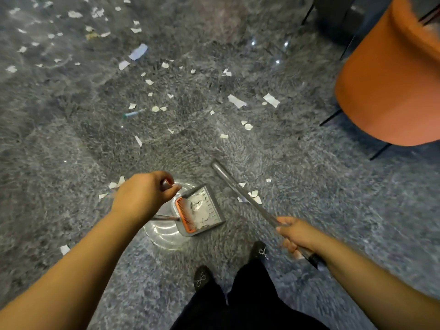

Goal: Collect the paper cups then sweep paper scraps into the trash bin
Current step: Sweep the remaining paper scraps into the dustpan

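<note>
My left hand (pixel 145 194) grips the top of the dustpan handle. The grey dustpan (pixel 215 211) with an orange comb edge hangs below it and holds a heap of white paper scraps (pixel 200 210). My right hand (pixel 296 235) grips the grey broom handle (pixel 240 192), which slants up to the left past the pan; the broom's head is out of view. Several white paper scraps (pixel 237 101) lie scattered over the grey carpet (pixel 71 139), most of them further ahead and to the upper left. No paper cup or trash bin shows.
An orange upholstered chair (pixel 392 79) on thin black legs stands at the right. Dark furniture legs show at the top right. My two dark shoes (pixel 259 251) stand just below the dustpan. A small teal stick-like item (pixel 132 113) lies among the scraps.
</note>
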The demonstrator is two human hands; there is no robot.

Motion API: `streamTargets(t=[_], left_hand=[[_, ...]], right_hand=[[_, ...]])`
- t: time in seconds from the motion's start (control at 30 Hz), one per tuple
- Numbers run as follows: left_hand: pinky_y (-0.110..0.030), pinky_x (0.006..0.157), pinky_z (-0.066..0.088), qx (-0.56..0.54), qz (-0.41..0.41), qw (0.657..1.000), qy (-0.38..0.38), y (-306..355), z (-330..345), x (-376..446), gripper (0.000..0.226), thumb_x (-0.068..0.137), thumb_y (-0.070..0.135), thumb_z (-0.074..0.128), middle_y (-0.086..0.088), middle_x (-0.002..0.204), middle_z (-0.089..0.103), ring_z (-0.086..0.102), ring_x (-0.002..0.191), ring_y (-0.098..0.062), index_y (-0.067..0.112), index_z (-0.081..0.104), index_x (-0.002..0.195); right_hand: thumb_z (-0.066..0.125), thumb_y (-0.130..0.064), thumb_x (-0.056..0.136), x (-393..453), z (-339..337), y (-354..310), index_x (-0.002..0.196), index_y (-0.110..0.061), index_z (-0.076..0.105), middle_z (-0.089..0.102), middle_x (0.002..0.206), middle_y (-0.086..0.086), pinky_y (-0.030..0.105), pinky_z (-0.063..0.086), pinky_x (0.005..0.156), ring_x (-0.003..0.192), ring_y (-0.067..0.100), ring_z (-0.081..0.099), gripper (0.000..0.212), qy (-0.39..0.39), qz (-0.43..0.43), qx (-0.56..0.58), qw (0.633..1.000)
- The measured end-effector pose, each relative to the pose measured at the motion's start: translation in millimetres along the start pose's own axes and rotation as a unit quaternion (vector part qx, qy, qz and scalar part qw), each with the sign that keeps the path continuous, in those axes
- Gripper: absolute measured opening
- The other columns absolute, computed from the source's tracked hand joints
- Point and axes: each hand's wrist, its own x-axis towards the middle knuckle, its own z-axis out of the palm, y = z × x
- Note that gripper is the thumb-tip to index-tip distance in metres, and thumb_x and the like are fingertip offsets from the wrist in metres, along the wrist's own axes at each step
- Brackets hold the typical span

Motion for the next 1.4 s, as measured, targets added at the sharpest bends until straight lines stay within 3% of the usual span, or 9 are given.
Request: streamTargets(t=[0.17, 0.33, 0.53, 0.67, 0.77, 0.9, 1.1, 1.23, 1.4], left_hand=[[-0.026, 0.054, 0.033, 0.009, 0.03, 0.999, -0.002, 43.4, 12.7, 29.7, 0.021, 0.085, 0.044, 0.07, 0.004, 0.075, 0.068, 0.065, 0.075, -0.025, 0.026, 0.068, 0.095], [-0.028, 0.058, 0.039, 0.036, 0.059, 0.997, -0.037, 103.0, 34.1, 65.6, 0.026, 0.089, 0.043, 0.065, -0.004, 0.087, 0.069, 0.064, 0.081, -0.028, 0.02, 0.066, 0.102], [-0.027, 0.053, 0.032, 0.073, 0.085, 0.993, -0.026, 139.6, 50.3, 94.1, 0.027, 0.09, 0.047, 0.062, -0.002, 0.082, 0.068, 0.064, 0.076, -0.027, 0.022, 0.066, 0.098], [-0.028, 0.054, 0.039, 0.089, 0.085, 0.992, -0.014, 141.8, 49.3, 105.1, 0.029, 0.088, 0.048, 0.064, -0.005, 0.082, 0.07, 0.066, 0.076, -0.029, 0.022, 0.067, 0.099], [-0.027, 0.05, 0.037, 0.093, 0.09, 0.991, -0.012, 139.0, 46.6, 105.4, 0.025, 0.088, 0.045, 0.065, -0.004, 0.073, 0.067, 0.063, 0.068, -0.028, 0.021, 0.068, 0.094], [-0.029, 0.049, 0.042, 0.102, 0.095, 0.99, -0.009, 142.7, 49.6, 103.5, 0.025, 0.088, 0.045, 0.065, -0.003, 0.069, 0.065, 0.062, 0.065, -0.028, 0.021, 0.067, 0.09], [-0.026, 0.05, 0.036, 0.105, 0.088, 0.991, 0.005, 143.2, 54.6, 98.2, 0.026, 0.087, 0.048, 0.065, -0.002, 0.07, 0.065, 0.062, 0.064, -0.029, 0.022, 0.066, 0.09], [-0.025, 0.048, 0.031, 0.101, 0.095, 0.99, 0.01, 139.6, 55.4, 90.4, 0.026, 0.088, 0.047, 0.065, -0.002, 0.068, 0.065, 0.061, 0.062, -0.028, 0.021, 0.066, 0.091], [-0.026, 0.051, 0.033, 0.079, 0.094, 0.992, 0.018, 128.4, 54.7, 73.9, 0.029, 0.086, 0.052, 0.065, -0.001, 0.072, 0.067, 0.064, 0.068, -0.03, 0.023, 0.067, 0.093]], right_hand=[[0.041, 0.001, 0.1, 6.0, -42.8, -1.1, 0.137, 0.003, 0.04, 0.039, 0.06, 0.006, 0.011, 0.024, 0.032, 0.026, 0.007, 0.032, 0.037, 0.054, 0.001, 0.046, 0.997], [0.039, -0.001, 0.101, 23.5, -98.8, 1.9, 0.137, 0.008, 0.037, 0.037, 0.06, 0.007, 0.013, 0.025, 0.032, 0.027, 0.009, 0.031, 0.038, 0.074, 0.014, 0.052, 0.996], [0.044, -0.003, 0.099, 53.5, -148.5, -8.0, 0.131, 0.008, 0.042, 0.041, 0.056, 0.008, 0.018, 0.031, 0.032, 0.035, 0.016, 0.037, 0.034, 0.095, 0.014, 0.0, 0.995], [0.042, -0.004, 0.098, 78.2, -165.9, -12.0, 0.103, 0.0, 0.054, 0.044, 0.047, 0.007, 0.024, 0.033, 0.04, 0.038, 0.017, 0.04, 0.014, 0.083, 0.025, -0.033, 0.996], [0.043, -0.008, 0.098, 92.3, -167.3, -13.8, 0.084, -0.009, 0.051, 0.048, 0.042, 0.006, 0.024, 0.037, 0.041, 0.039, 0.019, 0.044, 0.016, 0.078, 0.045, -0.067, 0.994], [0.042, -0.012, 0.099, 95.3, -151.6, -7.7, 0.104, -0.012, 0.048, 0.052, 0.042, 0.009, 0.023, 0.039, 0.041, 0.036, 0.02, 0.045, 0.007, 0.038, 0.077, -0.086, 0.993], [0.039, -0.015, 0.1, 80.7, -100.8, 20.6, 0.134, -0.019, 0.033, 0.05, 0.042, 0.006, 0.019, 0.035, 0.039, 0.032, 0.016, 0.039, 0.035, -0.014, 0.078, -0.073, 0.994], [0.042, -0.015, 0.1, 66.4, -69.4, 26.5, 0.134, -0.017, 0.035, 0.045, 0.051, 0.008, 0.02, 0.034, 0.035, 0.029, 0.014, 0.038, 0.034, -0.038, 0.069, -0.05, 0.996], [0.045, -0.015, 0.1, 40.1, -41.7, 29.5, 0.134, -0.014, 0.038, 0.043, 0.042, 0.003, 0.019, 0.034, 0.032, 0.029, 0.012, 0.038, 0.034, -0.034, 0.036, -0.04, 0.998]])
